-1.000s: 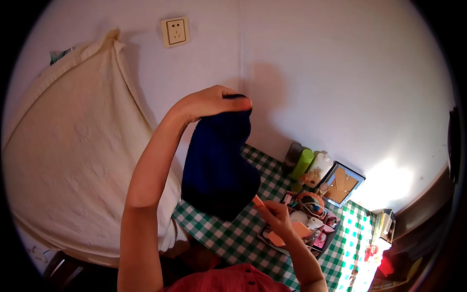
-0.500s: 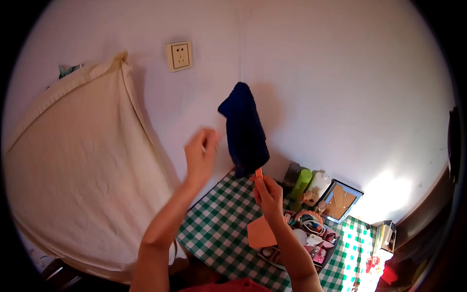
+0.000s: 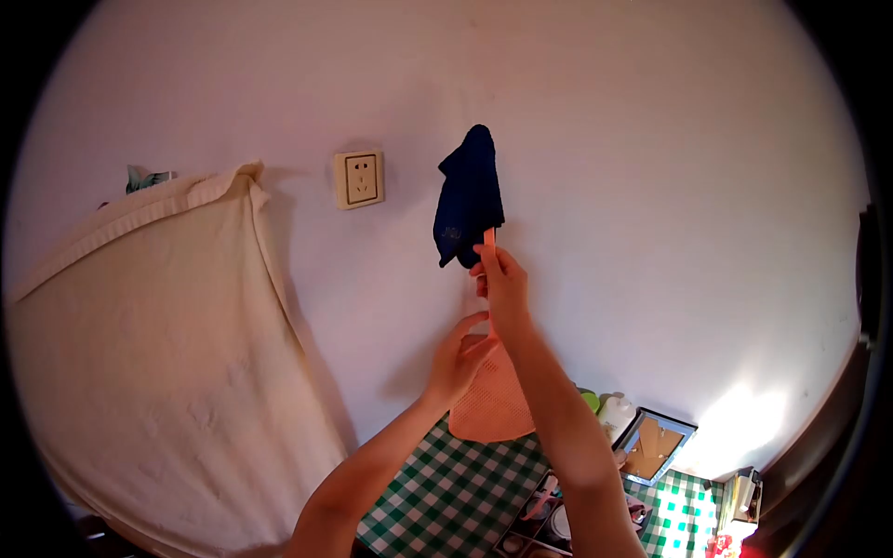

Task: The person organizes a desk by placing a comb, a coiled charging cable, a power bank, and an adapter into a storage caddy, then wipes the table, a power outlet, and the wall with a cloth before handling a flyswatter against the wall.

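Observation:
A dark blue cloth (image 3: 471,191) is draped over the upper end of an orange fly swatter (image 3: 493,400), high in front of the wall. My right hand (image 3: 503,284) is closed around the swatter's thin handle, just below the cloth. Lower down, my left hand (image 3: 458,361) grips the swatter where the handle meets its wide mesh head. That head hangs downward, partly behind my right forearm. How the cloth stays on the handle end is hidden.
A cream cover (image 3: 177,372) hangs at the left, near a wall socket (image 3: 359,179). Below are a green checked tablecloth (image 3: 437,493), an organizer tray (image 3: 521,532), a white bottle (image 3: 615,415) and a picture frame (image 3: 654,448).
The cloth and swatter have risen. My left hand let go of the cloth, came down and took hold of the swatter near its head. The view has tilted upward.

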Motion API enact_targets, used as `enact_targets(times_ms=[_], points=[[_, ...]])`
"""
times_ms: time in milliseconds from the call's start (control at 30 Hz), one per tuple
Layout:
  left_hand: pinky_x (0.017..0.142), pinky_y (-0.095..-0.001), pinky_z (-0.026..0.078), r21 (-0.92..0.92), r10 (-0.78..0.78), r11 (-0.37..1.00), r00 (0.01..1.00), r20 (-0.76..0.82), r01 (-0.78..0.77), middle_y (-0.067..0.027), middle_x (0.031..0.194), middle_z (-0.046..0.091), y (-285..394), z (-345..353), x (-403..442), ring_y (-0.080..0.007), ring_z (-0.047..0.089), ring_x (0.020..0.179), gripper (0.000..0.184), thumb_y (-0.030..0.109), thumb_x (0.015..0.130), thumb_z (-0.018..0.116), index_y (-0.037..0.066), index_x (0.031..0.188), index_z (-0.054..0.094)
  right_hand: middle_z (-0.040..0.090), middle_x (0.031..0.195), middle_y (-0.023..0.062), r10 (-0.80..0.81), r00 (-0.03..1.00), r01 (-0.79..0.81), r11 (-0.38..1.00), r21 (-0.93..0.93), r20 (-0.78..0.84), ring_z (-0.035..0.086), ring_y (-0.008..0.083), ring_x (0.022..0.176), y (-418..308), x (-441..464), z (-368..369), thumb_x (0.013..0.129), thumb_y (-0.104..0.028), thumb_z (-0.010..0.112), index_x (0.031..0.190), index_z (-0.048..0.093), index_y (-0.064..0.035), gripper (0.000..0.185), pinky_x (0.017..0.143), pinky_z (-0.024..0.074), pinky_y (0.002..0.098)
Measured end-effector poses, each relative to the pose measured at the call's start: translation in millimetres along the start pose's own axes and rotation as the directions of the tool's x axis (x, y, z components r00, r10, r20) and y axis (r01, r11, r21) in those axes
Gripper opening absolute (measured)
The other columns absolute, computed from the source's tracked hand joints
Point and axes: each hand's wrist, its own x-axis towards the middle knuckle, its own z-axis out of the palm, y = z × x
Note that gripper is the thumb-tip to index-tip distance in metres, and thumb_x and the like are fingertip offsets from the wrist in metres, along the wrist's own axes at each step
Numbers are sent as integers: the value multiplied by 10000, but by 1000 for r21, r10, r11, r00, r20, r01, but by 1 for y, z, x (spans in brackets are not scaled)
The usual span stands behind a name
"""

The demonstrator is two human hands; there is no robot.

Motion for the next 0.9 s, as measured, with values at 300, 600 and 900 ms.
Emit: enact_targets(times_ms=[300, 600, 900], points=[[421, -184, 334, 30, 58, 998, 988, -146, -54, -54, 943, 686, -10, -13, 110, -5, 445, 532, 373, 16, 898, 556, 37, 1270, 546, 630, 717, 54, -32, 999, 33, 989, -147, 10, 450, 64, 472, 10, 120, 9, 937, -279, 544, 936, 640, -14, 282, 442, 384, 219], [469, -184, 384, 72, 71, 996, 982, -173, -59, -9, 845, 677, -58, -31, 185, -18, 494, 596, 350, 55, 883, 600, 67, 1233, 596, 625, 1103, 195, -354, 922, 361, 641, -677, 156, 600, 311, 1012, 50, 141, -38, 960, -266, 447, 1200, 538, 17, 382, 902, 446, 363], [637, -233, 494, 80, 110, 992, 981, -161, -98, -47, 843, 671, -79, -39, 212, -69, 574, 734, 372, 21, 880, 591, 79, 1248, 589, 625, 1057, 201, -304, 930, 115, 773, -624, -205, 572, 323, 1066, 120, 84, -56, 923, -313, 545, 1287, 478, -13, 476, 897, 457, 399]])
